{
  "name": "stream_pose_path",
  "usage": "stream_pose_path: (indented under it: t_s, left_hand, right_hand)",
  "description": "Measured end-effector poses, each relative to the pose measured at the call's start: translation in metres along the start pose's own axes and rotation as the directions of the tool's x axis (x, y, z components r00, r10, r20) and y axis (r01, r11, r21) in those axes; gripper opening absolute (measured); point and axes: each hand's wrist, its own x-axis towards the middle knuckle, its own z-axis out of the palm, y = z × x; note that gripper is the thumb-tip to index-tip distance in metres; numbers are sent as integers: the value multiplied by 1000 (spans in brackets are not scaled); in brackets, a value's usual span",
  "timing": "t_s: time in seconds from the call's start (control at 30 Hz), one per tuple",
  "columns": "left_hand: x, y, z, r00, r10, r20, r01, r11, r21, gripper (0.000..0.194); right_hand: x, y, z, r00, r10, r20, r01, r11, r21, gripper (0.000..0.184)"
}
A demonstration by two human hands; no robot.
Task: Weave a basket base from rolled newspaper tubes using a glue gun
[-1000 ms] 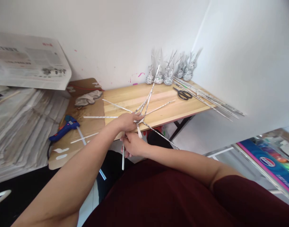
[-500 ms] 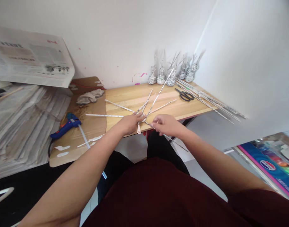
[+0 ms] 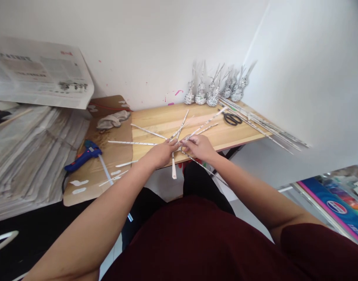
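Note:
Several rolled newspaper sticks fan out from a crossing point near the table's front edge. My left hand presses its fingers over that crossing and holds the sticks there; its thumb is hidden. Close beside it, my right hand is closed in a pinch on a long newspaper stick near the crossing. This stick slants away to the upper right. Another stick runs under the right hand, past the table edge. A short pale stick points toward me.
Scissors and loose paper sticks lie at the right. Several woven paper figures stand by the wall. At left are a blue glue gun on cardboard, a glove and stacked newspapers.
My right hand has moved from the lower-right stick up and left toward the crossing. The long stick has swung down to the right. My left hand stays nearly in place.

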Motion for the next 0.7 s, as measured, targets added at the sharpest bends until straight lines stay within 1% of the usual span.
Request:
stream_pose_path:
  t_s: [0.07, 0.13, 0.2, 0.23, 0.27, 0.3, 0.33, 0.37, 0.4, 0.43, 0.47, 0.5, 0.53, 0.57, 0.6, 0.7]
  left_hand:
    - [0, 1, 1, 1000, -10, -2, 10, 1000, -5, 71]
    - [0, 1, 2, 1000, -9, -1, 9, 1000, 0, 73]
    - [0, 2, 2, 1000, -11, -3, 11, 1000, 8, 76]
    - [1, 2, 3, 1000, -12, -8, 13, 1000, 11, 76]
    - [1, 2, 3, 1000, -10, -14, 11, 1000, 15, 75]
    - [1, 1, 4, 1000, -5, -21, 5, 1000, 19, 74]
    - [2, 1, 5, 1000, 3, -29, -3, 1000, 24, 73]
    - [2, 0, 6, 999, 13, -36, -12, 999, 31, 71]
    - [2, 0, 7, 999, 22, -48, -20, 999, 37, 69]
    - [3, -1, 8, 998, 30, -62, -27, 999, 41, 67]
    - [3, -2, 10, 996, 37, -78, -33, 999, 41, 65]
    - [3, -3, 11, 995, 42, -92, -39, 998, 39, 64]
    - [3, -3, 11, 994, 46, -101, -42, 998, 35, 64]
    - [3, -3, 11, 994, 46, -100, -43, 999, 29, 64]
    - [2, -3, 10, 995, 42, -93, -40, 999, 23, 64]
    - [1, -2, 7, 997, 29, -68, -29, 1000, 4, 60]
  right_hand:
    - [-4, 5, -6, 1000, -27, -15, 27, 999, -25, 25]
    - [-7, 6, -12, 999, -23, -40, 18, 995, -103, 25]
    - [-12, 1, -17, 997, 57, -50, -67, 975, -213, 29]
    - [-15, -4, -18, 993, 116, -29, -120, 961, -250, 34]
    - [-19, -11, -20, 986, 169, 14, -159, 950, -269, 41]
    - [-23, -19, -20, 978, 196, 68, -171, 947, -271, 47]
    - [-27, -27, -19, 977, 177, 120, -141, 956, -256, 51]
    - [-31, -35, -18, 982, 110, 151, -72, 968, -239, 50]
    - [-33, -41, -16, 988, -7, 153, 43, 971, -233, 44]
    - [-33, -45, -13, 977, -152, 152, 186, 953, -241, 32]
    - [-31, -47, -10, 944, -290, 156, 322, 912, -256, 22]
    - [-28, -46, -7, 903, -392, 178, 428, 860, -278, 20]
    - [-23, -43, -5, 869, -447, 211, 493, 814, -307, 24]
    - [-17, -38, -3, 854, -460, 243, 519, 783, -344, 28]
    - [-11, -33, -1, 853, -446, 272, 521, 762, -385, 29]
    - [-1, -17, 1, 874, -366, 319, 484, 714, -506, 24]
